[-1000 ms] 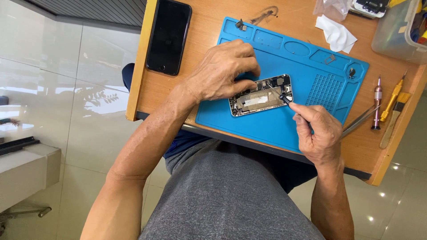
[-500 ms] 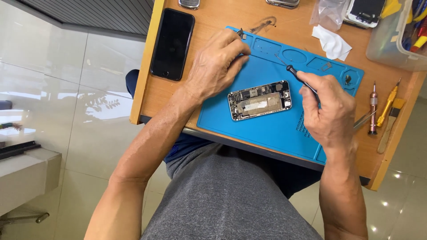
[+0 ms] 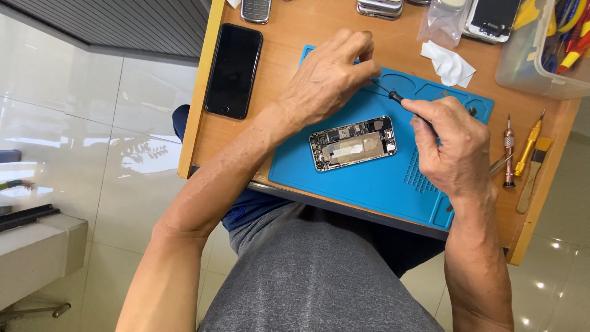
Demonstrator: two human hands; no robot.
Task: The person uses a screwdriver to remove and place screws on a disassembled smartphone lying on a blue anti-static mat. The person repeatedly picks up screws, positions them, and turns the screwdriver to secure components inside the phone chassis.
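Opened phone (image 3: 353,142): lay face-up at centre of the blue mat (image 3: 369,184), middle of the frame, inner parts exposed. Long axis ran left to right across the picture, slightly raised toward the right.

Right hand (image 3: 453,147): closed around a thin dark screwdriver (image 3: 399,98), tip pointing to the upper left, just beyond the phone's upper right corner. This hand was nearer the phone.

Left hand (image 3: 326,77): above the phone, toward the top of the frame, fingers curled and pinched near the screwdriver tip; whether it held anything could not be told.

Black phone (image 3: 233,71): upper left, on the wooden table (image 3: 283,37), well apart.
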